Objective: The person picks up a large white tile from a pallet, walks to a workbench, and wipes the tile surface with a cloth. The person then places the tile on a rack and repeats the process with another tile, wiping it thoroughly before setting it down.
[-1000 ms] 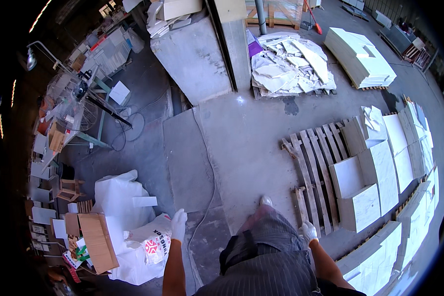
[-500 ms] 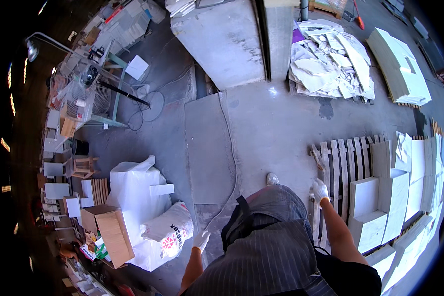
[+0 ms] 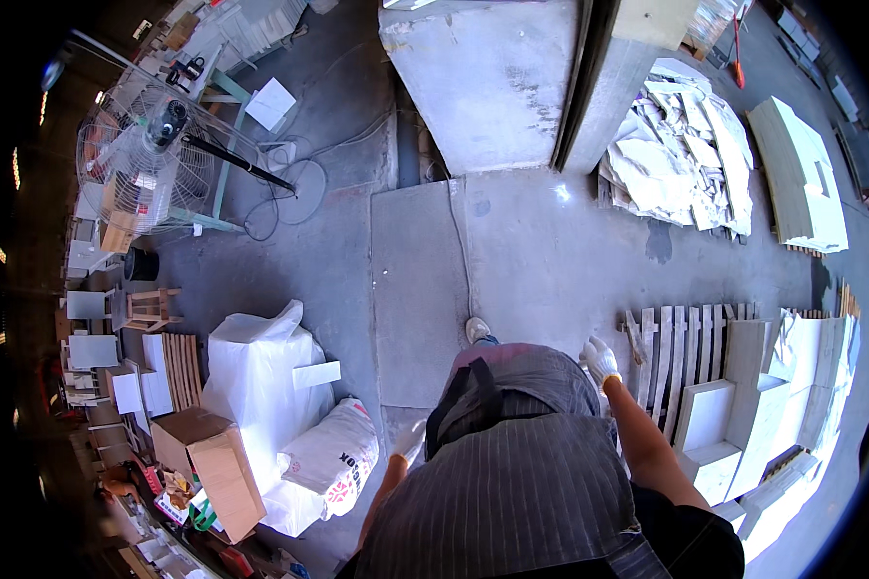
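Note:
My right hand (image 3: 600, 358), in a white glove, hangs at my side with its fingers loosely apart and nothing in it. It is nearest to a wooden pallet (image 3: 651, 362) on my right but appears apart from it. My left hand (image 3: 410, 442), also gloved in white, hangs by the grey striped apron (image 3: 531, 482), fingers stretched out and partly hard to make out. A white printed sack (image 3: 343, 449) lies to its left, against a plastic-wrapped stack (image 3: 256, 367).
White slabs (image 3: 710, 410) stand on the right pallet. Broken slabs (image 3: 681, 145) are heaped beyond, beside a slab stack (image 3: 798, 179). A large pale block (image 3: 483, 87) and a pillar (image 3: 628, 82) stand ahead. A fan (image 3: 164, 135), cable (image 3: 459, 232) and open carton (image 3: 227, 473) are leftward.
I have stepped forward, and a different shoe shows ahead of me. The pallet and sack have shifted in view. My right hand has swung forward and left; my left hand has come nearer my apron.

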`<state>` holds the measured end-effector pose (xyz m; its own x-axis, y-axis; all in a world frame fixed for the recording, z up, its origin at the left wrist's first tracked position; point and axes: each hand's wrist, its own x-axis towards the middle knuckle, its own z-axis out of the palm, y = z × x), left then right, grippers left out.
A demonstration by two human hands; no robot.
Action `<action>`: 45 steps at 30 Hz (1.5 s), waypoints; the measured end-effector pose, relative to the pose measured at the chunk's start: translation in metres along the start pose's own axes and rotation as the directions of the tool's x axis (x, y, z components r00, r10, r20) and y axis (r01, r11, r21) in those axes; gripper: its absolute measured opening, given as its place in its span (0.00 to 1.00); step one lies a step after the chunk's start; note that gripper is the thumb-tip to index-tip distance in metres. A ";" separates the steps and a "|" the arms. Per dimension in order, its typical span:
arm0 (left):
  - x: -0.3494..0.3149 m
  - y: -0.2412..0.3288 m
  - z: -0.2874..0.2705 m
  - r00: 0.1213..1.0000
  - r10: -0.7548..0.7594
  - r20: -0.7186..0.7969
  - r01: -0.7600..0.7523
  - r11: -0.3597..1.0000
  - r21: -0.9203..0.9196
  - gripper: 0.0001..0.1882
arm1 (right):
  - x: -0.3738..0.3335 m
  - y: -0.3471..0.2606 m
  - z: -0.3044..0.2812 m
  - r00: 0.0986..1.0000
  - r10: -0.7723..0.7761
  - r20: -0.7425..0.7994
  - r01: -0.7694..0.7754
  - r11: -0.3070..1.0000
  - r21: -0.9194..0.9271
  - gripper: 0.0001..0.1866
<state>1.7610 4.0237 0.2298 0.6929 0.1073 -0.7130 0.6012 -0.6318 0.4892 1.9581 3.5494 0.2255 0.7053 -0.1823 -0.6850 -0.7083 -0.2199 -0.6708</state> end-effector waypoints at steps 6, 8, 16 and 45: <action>0.076 0.007 -0.129 0.981 -0.120 -0.151 0.082 0.968 -0.235 0.23 | -0.003 -0.034 0.024 0.997 0.016 -0.075 -0.022 0.996 -0.086 0.30; 0.096 0.008 -0.163 0.958 -0.157 -0.240 -0.001 0.835 -0.551 0.20 | -0.007 -0.057 0.031 0.998 -0.001 -0.070 -0.005 0.996 -0.091 0.30; 0.123 0.041 -0.146 0.972 -0.184 -0.144 0.048 0.759 -0.649 0.19 | 0.010 -0.108 0.035 0.997 -0.068 -0.045 0.058 0.979 -0.193 0.29; 0.043 0.116 0.085 0.683 -0.665 -0.301 0.481 0.720 -0.500 0.22 | 0.319 -0.288 0.158 0.739 0.226 0.635 -0.016 0.948 -0.319 0.10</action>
<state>1.8268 3.8895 0.2137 0.1932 0.7247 -0.6614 0.9652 -0.0194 0.2607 2.3826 3.7058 0.1552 0.3426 0.4242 -0.8382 -0.6737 -0.5108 -0.5340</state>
